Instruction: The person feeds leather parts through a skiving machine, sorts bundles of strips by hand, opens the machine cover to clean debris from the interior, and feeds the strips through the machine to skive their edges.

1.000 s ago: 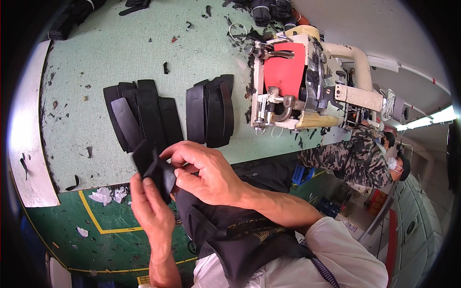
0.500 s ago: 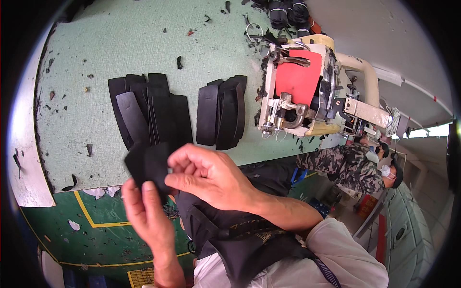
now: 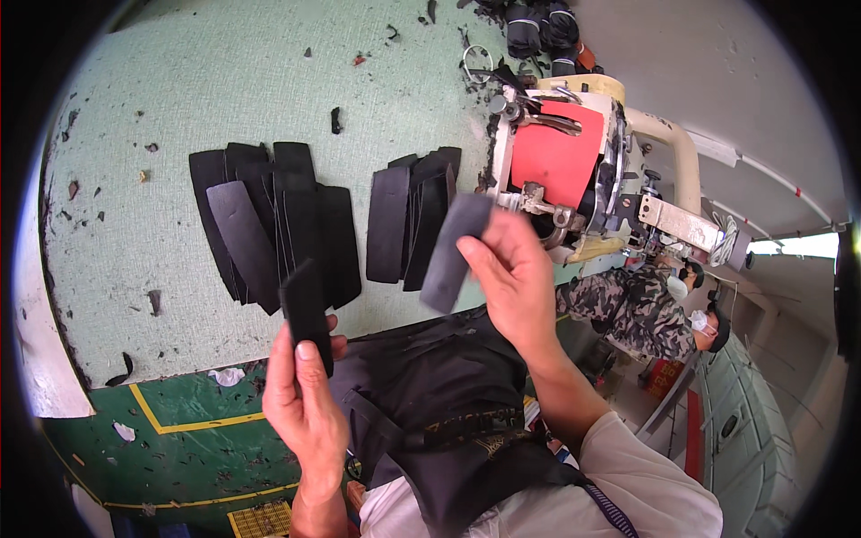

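My left hand [image 3: 303, 399] grips a black fabric strip [image 3: 305, 309], thumb pressed on its lower end, over the near edge of the green table [image 3: 179, 81]. My right hand [image 3: 511, 269] holds a second black strip [image 3: 453, 251], lifted toward the sewing machine [image 3: 560, 170]. Two piles of the same black strips lie on the table: a larger left pile [image 3: 269, 220] and a smaller right pile [image 3: 408, 215], just beyond my hands.
The cream machine with a red panel stands at the table's right end. Black scraps dot the tabletop. A black apron [image 3: 439, 394] covers my lap. Another person in camouflage clothing [image 3: 637, 305] sits at the right. Green floor with yellow lines [image 3: 170, 448] lies below.
My hands held one dark bundle together near the table edge. They have now separated: the right hand moved up and right with one strip, the left keeps the other.
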`<control>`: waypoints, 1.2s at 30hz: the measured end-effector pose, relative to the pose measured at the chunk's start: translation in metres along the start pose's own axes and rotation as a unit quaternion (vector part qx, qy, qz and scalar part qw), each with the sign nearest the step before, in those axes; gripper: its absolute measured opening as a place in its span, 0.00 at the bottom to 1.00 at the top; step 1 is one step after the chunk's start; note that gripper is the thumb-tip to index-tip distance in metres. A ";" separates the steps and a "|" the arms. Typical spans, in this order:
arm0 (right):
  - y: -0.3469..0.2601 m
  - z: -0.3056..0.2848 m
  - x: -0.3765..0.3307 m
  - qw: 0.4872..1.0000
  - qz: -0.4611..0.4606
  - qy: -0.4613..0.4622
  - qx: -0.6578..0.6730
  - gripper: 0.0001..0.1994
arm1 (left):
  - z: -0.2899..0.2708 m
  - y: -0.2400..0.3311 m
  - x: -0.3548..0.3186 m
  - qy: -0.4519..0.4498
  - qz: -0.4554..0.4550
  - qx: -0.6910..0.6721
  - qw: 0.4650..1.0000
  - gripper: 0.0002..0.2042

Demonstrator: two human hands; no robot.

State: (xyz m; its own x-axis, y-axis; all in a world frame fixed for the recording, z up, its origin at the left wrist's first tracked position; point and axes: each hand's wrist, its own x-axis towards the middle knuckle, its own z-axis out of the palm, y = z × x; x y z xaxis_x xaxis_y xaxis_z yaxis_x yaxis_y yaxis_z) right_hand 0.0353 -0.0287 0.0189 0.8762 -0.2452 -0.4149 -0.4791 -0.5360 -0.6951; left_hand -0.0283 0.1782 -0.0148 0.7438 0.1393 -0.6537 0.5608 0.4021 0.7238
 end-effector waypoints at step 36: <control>0.048 -0.032 -0.074 0.905 0.083 -0.257 0.328 0.09 | 0.065 0.019 -0.071 -0.161 0.053 0.352 0.920 0.12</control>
State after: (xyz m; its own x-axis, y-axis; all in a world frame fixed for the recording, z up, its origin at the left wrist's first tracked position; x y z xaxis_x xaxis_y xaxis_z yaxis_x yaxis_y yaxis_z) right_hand -0.0504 -0.0622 0.0354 0.7307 0.2206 -0.6461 -0.6768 0.1104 -0.7278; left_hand -0.0468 0.1168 0.0603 0.8139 -0.1780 -0.5530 0.4904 -0.2998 0.8183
